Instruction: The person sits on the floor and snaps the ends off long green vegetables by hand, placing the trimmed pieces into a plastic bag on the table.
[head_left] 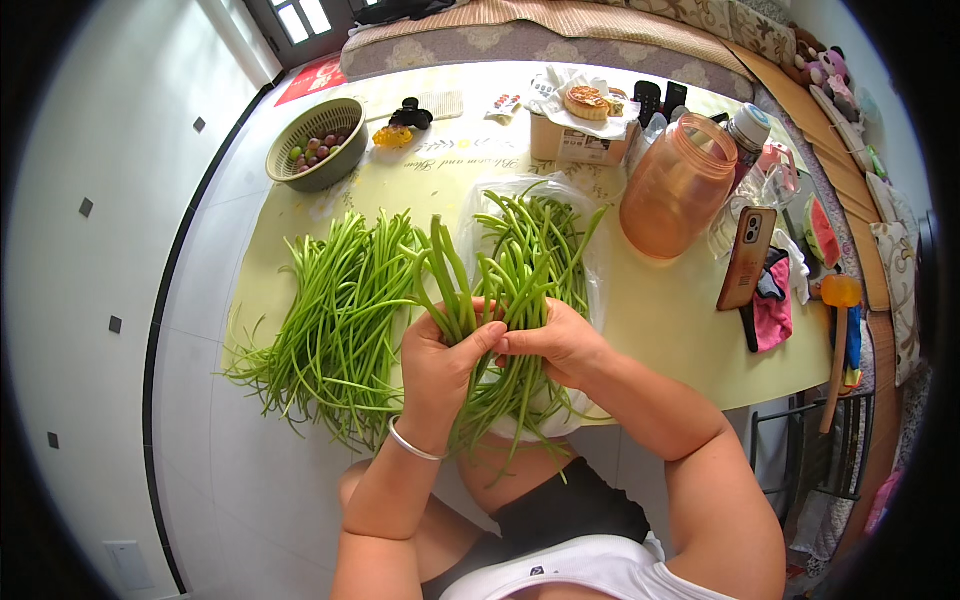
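My left hand [440,350], with a silver bangle at the wrist, is closed round a bunch of long green vegetable stems [447,275]. My right hand [562,345] meets it thumb to thumb and pinches stems too; its fingertips are partly hidden behind the greens. Below both hands, stem ends hang toward the table's near edge. To the left lies a big loose pile of the same stems [335,320]. Just beyond my right hand, more stems [545,215] rest on a white plastic bag [597,265].
On the pale yellow table [660,350] stand a basket [340,165] of grapes, a carton [575,140] topped by a round pastry [587,101], an orange translucent jar [675,195] and a capped bottle [748,128]. A propped phone [747,258] and pink-black cloth [772,310] are at right.
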